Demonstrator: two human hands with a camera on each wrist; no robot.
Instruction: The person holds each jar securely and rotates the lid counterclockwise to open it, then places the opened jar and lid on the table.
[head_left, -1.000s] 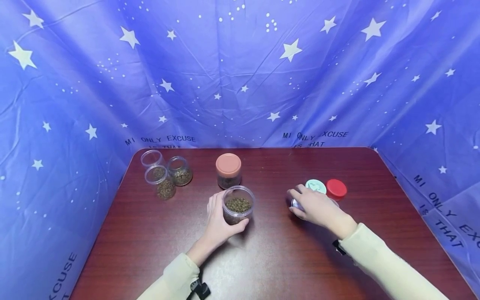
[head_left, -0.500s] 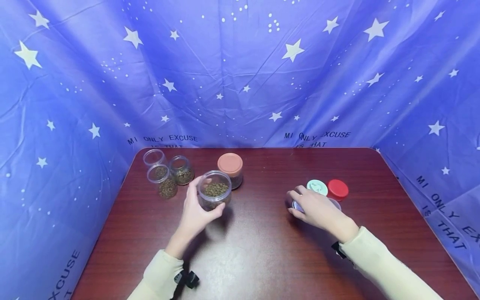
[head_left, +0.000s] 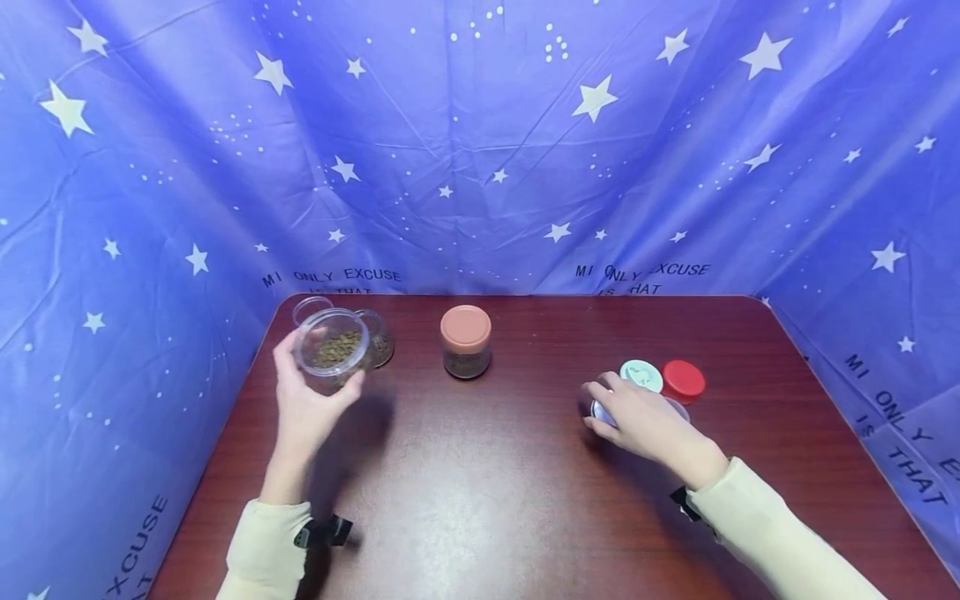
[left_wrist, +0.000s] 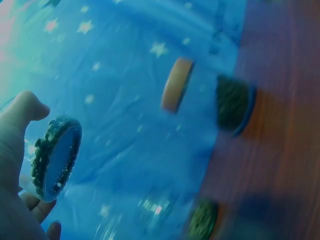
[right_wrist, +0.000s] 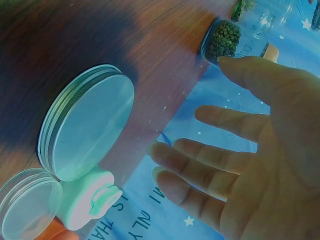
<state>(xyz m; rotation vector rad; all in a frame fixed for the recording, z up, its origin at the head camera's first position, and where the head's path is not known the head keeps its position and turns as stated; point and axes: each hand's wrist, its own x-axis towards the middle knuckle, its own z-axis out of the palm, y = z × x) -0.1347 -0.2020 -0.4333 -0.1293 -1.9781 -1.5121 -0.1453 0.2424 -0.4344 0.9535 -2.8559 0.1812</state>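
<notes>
My left hand [head_left: 311,412] grips a clear round jar [head_left: 335,348] part full of brown-green pellets. It is raised, tilted, over the far left of the table and hides much of the jars behind it. In the left wrist view, thumb and fingers of that hand [left_wrist: 12,150] are round the jar's side. Over the lids at the right hovers my right hand [head_left: 645,417]. The right wrist view shows its fingers spread, apart from a wide pale lid [right_wrist: 95,125]. Close to that lid lie a clear lid [right_wrist: 32,207] and a mint-green lid [head_left: 641,375].
A jar with a coral lid [head_left: 467,333] stands at the back middle. Beyond the held jar are an open jar of pellets [head_left: 382,346] and another clear rim [head_left: 309,308]. A red lid [head_left: 684,379] lies at the right. A starry curtain [head_left: 480,150] borders the table.
My left hand has carried the pellet jar from the middle, up and left, past the coral-lidded jar to above the left jars. The right hand has stayed over the lids.
</notes>
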